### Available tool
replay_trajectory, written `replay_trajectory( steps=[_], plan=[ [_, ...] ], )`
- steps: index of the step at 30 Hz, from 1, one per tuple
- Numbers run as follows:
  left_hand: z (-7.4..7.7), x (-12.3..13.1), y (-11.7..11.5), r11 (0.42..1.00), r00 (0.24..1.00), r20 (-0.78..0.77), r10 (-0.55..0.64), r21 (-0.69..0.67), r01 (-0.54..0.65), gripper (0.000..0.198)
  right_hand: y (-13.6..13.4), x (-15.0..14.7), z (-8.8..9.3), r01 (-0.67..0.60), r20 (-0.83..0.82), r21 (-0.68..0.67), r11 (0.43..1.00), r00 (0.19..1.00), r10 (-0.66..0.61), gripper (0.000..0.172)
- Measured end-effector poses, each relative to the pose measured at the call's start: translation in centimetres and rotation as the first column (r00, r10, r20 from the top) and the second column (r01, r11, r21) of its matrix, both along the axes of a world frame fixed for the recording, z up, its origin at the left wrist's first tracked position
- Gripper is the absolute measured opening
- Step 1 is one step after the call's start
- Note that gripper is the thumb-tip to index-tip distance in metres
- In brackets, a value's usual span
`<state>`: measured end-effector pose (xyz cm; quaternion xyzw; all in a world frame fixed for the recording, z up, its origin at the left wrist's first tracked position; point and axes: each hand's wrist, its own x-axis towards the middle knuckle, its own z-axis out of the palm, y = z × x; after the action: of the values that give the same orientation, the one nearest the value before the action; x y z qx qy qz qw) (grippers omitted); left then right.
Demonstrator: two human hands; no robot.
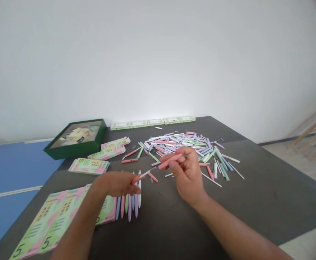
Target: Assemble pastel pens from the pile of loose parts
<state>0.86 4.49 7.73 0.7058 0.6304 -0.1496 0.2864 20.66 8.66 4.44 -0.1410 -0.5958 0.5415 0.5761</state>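
Left fingers: My left fingers [128, 187] are clenched on a short pink pen part [136, 178], with a thin refill [147, 173] sticking out toward my right hand.

Right fingers: My right fingers [186, 158] are grasping a pink pen barrel [169, 161], its open end pointing at the refill tip, just apart from it.

Under my left fingers: A row of finished-looking pastel pens [130, 208] lies side by side on the dark gray counter [160, 231].

Left of that row: Green-and-pink printed cards [48, 222] lie flat, close below my left wrist.

Beyond my right fingers: A loose pile of pastel pen parts and white refills [179, 147] spreads across the counter, with a few strays near my right hand.

Farther past my left fingers: More printed cards [89, 166] lie in a loose line, leading to an open green box [75, 140] holding yellowish packets.

Farthest ahead: Small green-and-white boxes [152, 122] stand in a row along the counter's far edge, well beyond the pile.
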Motion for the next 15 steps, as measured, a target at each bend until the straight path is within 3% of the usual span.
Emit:
replay_trajectory(
  steps=[15],
  plan=[
    [-0.2, 0.69, 0.81, 0.999, 0.999, -0.007, -0.043, 0.0, 0.043, 0.031, 0.46, 0.19, -0.23, 0.038, -0.001, 0.009, 0.999, 0.999, -0.038, 0.02]
  ],
)
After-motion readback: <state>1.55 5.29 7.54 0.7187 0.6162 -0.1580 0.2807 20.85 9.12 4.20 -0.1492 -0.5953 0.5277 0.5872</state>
